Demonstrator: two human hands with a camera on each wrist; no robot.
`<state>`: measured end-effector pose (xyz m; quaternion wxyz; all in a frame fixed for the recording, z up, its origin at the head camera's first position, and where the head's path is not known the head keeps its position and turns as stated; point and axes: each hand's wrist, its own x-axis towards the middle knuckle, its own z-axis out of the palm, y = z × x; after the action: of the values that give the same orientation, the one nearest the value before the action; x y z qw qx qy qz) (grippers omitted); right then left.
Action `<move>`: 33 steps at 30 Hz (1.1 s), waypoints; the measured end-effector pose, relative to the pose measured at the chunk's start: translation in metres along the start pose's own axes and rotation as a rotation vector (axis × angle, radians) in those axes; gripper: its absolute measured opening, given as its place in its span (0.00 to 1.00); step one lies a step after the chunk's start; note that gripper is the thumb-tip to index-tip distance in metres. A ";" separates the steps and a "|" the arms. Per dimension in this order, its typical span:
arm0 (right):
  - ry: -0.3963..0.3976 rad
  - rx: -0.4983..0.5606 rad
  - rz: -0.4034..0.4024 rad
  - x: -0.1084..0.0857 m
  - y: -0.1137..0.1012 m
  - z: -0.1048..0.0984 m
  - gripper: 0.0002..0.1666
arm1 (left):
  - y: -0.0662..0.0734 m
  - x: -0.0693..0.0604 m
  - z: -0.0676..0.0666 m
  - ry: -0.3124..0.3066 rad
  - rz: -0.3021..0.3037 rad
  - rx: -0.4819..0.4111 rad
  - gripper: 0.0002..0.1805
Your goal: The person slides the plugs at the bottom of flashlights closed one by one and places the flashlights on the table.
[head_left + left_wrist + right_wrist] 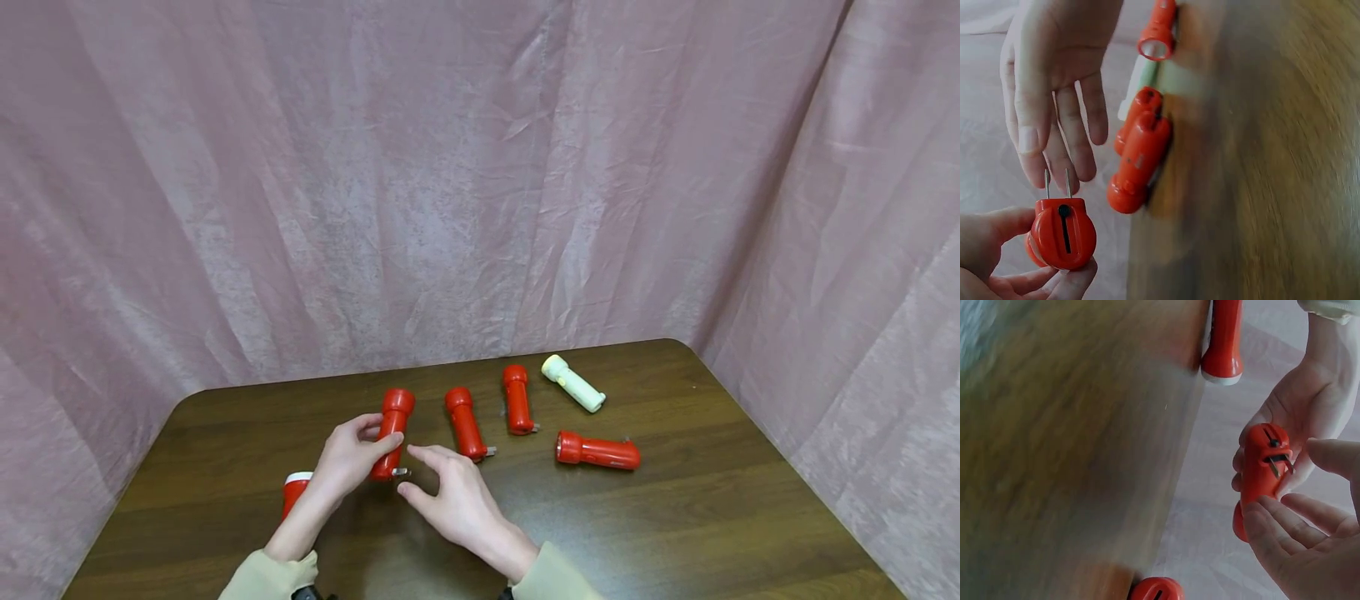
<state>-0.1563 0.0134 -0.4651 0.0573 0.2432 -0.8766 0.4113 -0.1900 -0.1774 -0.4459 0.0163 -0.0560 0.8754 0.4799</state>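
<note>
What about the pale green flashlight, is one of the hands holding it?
No, the pale green flashlight lies on the table, away from both hands, and the left hand holds a red flashlight.

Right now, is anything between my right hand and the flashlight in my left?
Nothing visible stands between your right hand and the flashlight; only its own metal prongs stick out toward that hand.

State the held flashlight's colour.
The held flashlight is red; the head view shows it best.
</note>
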 end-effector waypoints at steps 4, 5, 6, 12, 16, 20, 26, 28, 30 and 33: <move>0.003 0.021 -0.011 -0.002 -0.004 0.000 0.26 | 0.003 -0.008 -0.002 0.013 -0.022 -0.077 0.33; 0.006 0.026 -0.014 -0.003 -0.005 0.000 0.26 | 0.004 -0.010 -0.002 0.016 -0.026 -0.097 0.33; 0.009 0.030 -0.018 -0.003 -0.006 0.000 0.25 | 0.004 -0.012 -0.003 0.020 -0.030 -0.118 0.33; 0.038 0.054 -0.054 -0.006 -0.009 0.000 0.24 | 0.008 -0.022 -0.004 0.042 -0.046 -0.219 0.33; 0.058 0.071 -0.079 -0.007 -0.012 0.002 0.23 | 0.009 -0.029 -0.006 0.046 -0.060 -0.255 0.35; 0.076 0.075 -0.092 -0.007 -0.015 0.003 0.23 | 0.012 -0.035 -0.008 0.042 -0.074 -0.285 0.36; 0.094 0.076 -0.120 -0.006 -0.020 0.003 0.23 | 0.014 -0.041 -0.011 0.049 -0.072 -0.340 0.35; 0.101 0.080 -0.134 -0.006 -0.022 0.003 0.24 | 0.014 -0.043 -0.012 0.050 -0.074 -0.360 0.35; 0.110 0.080 -0.150 -0.006 -0.023 0.003 0.24 | 0.015 -0.046 -0.012 0.053 -0.078 -0.384 0.35; 0.128 0.082 -0.169 -0.006 -0.024 0.004 0.25 | 0.017 -0.048 -0.012 0.065 -0.078 -0.402 0.36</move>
<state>-0.1389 0.0000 -0.4528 0.1375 0.2918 -0.8299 0.4552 -0.1435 -0.1749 -0.4215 -0.0049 -0.1072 0.7591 0.6420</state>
